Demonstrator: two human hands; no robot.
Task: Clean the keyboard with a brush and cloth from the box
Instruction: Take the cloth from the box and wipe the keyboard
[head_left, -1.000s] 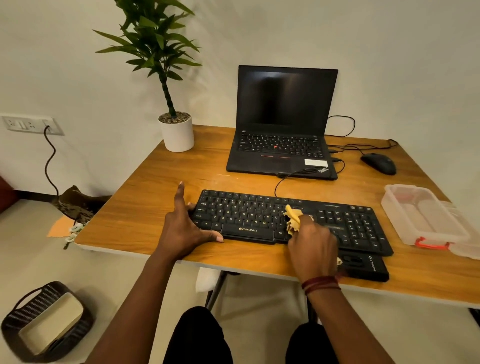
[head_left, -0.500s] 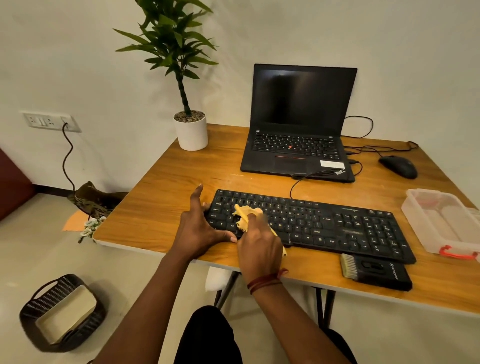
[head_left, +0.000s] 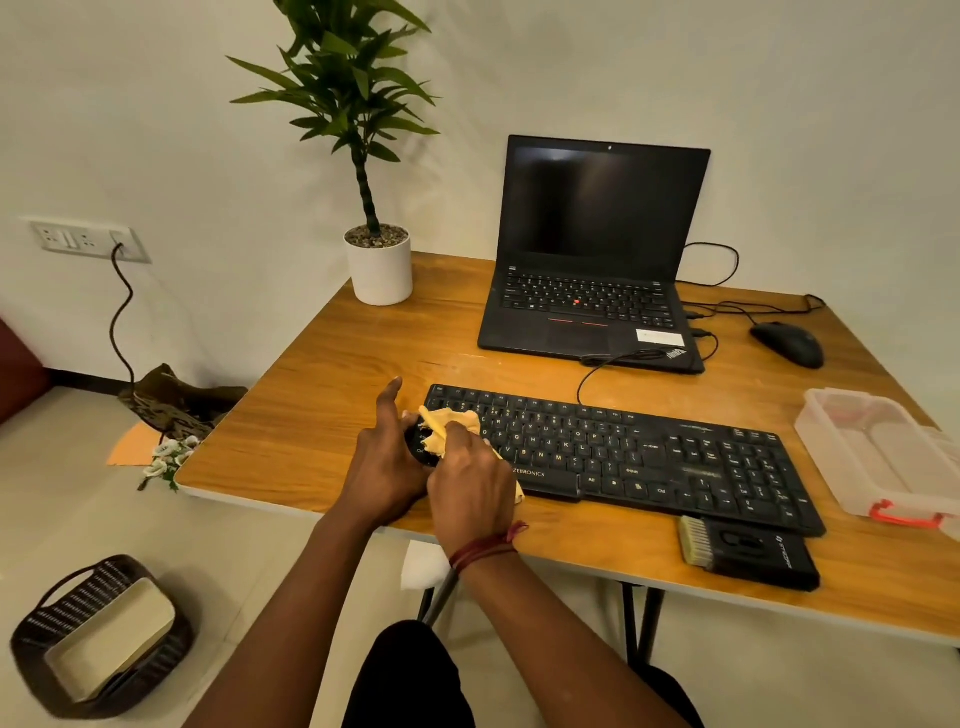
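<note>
A black keyboard (head_left: 623, 457) lies across the front of the wooden table (head_left: 322, 405). My right hand (head_left: 470, 483) grips a crumpled yellow cloth (head_left: 444, 428) and presses it on the keyboard's left end. My left hand (head_left: 384, 462) holds that left end of the keyboard, its thumb under the front corner and its index finger pointing away. A black brush (head_left: 748, 553) with pale bristles lies on the table in front of the keyboard's right part. The clear plastic box (head_left: 883, 457) with a red clasp stands open at the right edge.
An open black laptop (head_left: 592, 291) sits behind the keyboard, its cables trailing to a black mouse (head_left: 787, 343). A potted plant (head_left: 376, 260) stands at the back left corner. On the floor to the left lies a dark basket (head_left: 98, 634).
My right hand has slid the cloth leftward along the keyboard, from its middle to its left end. My left hand has stayed at the left end. The camera view has shifted left.
</note>
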